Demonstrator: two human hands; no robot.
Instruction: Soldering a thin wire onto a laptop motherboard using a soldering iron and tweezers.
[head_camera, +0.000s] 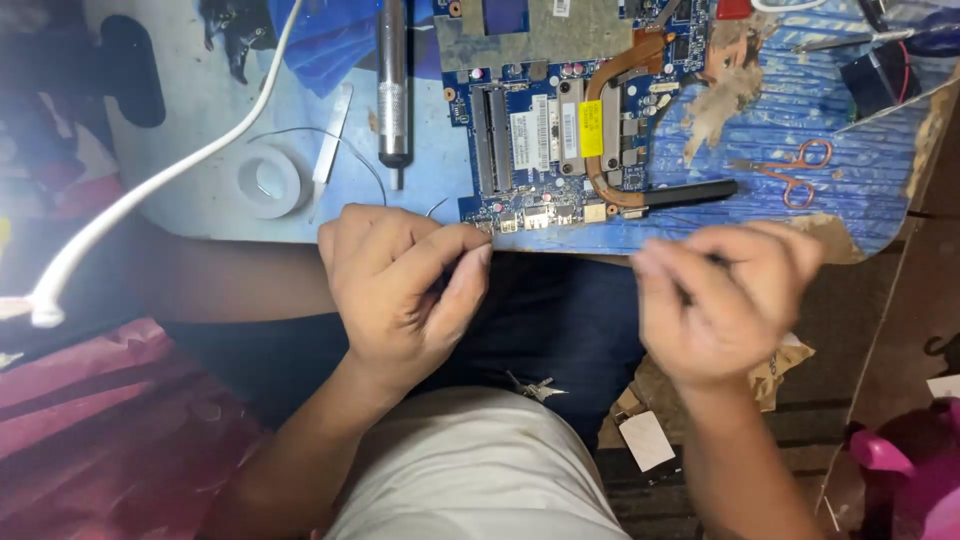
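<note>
Left hand (405, 285) pinching thin wire (437, 207) beside blue circuit board (560, 130)

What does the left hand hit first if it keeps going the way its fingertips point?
Probably the near edge of the blue circuit board: the left hand pinches right at its port corner, fingertips almost touching. Depth is unclear.

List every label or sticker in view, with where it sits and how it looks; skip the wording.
Yellow sticker: on the blue circuit board, beside the copper pipe; small upright rectangle.
White labels: on the board, left of the yellow one; upright rectangles with dark print.
White tag: low down, below the right hand; small blank rectangle.
</note>
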